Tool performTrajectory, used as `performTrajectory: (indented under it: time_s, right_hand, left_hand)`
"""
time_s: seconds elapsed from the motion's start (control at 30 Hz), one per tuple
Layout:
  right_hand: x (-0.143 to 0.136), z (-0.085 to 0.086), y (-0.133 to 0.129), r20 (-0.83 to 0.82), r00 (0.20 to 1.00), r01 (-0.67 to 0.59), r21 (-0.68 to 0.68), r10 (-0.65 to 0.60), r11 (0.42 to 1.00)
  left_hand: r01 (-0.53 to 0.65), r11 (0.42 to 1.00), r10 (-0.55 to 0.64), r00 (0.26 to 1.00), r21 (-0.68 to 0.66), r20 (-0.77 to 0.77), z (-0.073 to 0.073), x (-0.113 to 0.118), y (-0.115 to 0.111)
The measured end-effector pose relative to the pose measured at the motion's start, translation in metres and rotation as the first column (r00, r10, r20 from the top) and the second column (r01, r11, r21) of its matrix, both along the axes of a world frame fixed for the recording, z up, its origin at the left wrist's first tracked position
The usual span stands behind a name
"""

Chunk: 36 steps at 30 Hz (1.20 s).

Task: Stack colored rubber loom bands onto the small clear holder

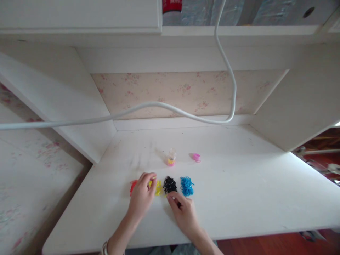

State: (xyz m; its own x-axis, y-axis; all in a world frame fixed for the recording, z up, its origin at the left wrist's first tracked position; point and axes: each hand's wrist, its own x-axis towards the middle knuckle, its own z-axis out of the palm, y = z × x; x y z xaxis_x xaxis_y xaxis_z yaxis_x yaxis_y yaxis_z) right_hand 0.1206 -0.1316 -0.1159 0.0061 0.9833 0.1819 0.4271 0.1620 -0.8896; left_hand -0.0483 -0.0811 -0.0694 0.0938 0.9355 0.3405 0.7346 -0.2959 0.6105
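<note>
Four-coloured piles of small rubber bands lie in a row on the white desk: red bands (pixel 133 186), yellow bands (pixel 158 188), black bands (pixel 170 184) and blue bands (pixel 187 186). My left hand (pixel 142 191) is over the red and yellow piles, partly covering both, its thumb and forefinger pinched on a bit of yellow that looks like a band. In front of the black pile, my right hand (pixel 183 212) pinches a small yellow rubber band at its fingertips. Behind the piles stands a small clear bottle (pixel 172 154) with yellow in its pink lower end.
A pink cap or ring (pixel 196 157) lies right of the bottle on the white desk (pixel 239 191). A white cable (pixel 159 104) hangs across the view in front of the shelf. White side panels (pixel 297 92) flank the desk, with flowered wallpaper (pixel 183 92) at the back.
</note>
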Motion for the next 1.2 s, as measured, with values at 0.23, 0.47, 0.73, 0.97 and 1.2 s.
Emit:
performTrajectory:
  time_s: [0.23,0.47,0.73,0.97,1.2]
  right_hand:
    - [0.024,0.059,0.057,-0.145,0.958,0.243,-0.045,-0.247,0.969]
    - [0.033,0.088,0.112,-0.059,0.965,0.258,0.025,-0.256,0.966]
    - [0.031,0.089,0.133,0.135,0.966,0.218,0.045,-0.223,0.975]
    - [0.032,0.089,0.132,0.214,0.954,0.202,0.055,-0.209,0.978]
    - [0.033,0.093,0.115,0.15,0.964,0.21,0.078,-0.22,0.975]
  left_hand:
    - [-0.083,0.996,0.086,0.925,0.026,-0.37,-0.051,-0.009,-0.055]
    - [-0.127,0.988,0.151,0.892,0.084,-0.425,-0.059,-0.007,-0.052]
    - [-0.178,0.983,0.182,0.901,0.047,-0.394,-0.056,-0.007,-0.051]
    - [-0.165,0.985,0.171,0.882,0.054,-0.438,-0.065,-0.009,-0.053]
    - [-0.165,0.979,0.194,0.939,0.122,-0.283,-0.066,-0.013,-0.051]
